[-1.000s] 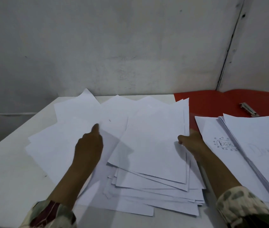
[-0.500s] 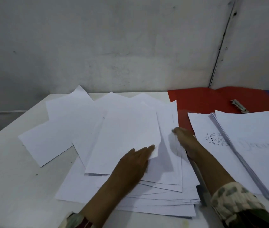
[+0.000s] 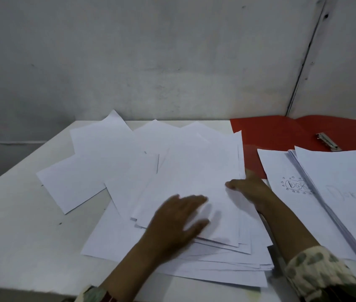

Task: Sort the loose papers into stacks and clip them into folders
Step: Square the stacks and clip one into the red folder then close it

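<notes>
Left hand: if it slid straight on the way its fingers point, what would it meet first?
The left hand lies flat on the loose white paper pile, fingers pointing right and slightly away. Going on across the sheets, it would probably first meet the right hand at the pile's right edge; the blur makes the line uncertain.

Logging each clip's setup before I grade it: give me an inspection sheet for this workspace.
Surface: white table, small dark marks near its left side.
Job's things: loose papers fanned across the middle; neater stack at right, with a doodled sheet beside it; open red folder with its metal clip behind.
Clutter: nothing seen.
Grippers: left hand flat on the pile; right hand at the pile's right edge, grip unclear.
Cables: nothing seen.
Surroundings: grey wall with a corner seam.
</notes>
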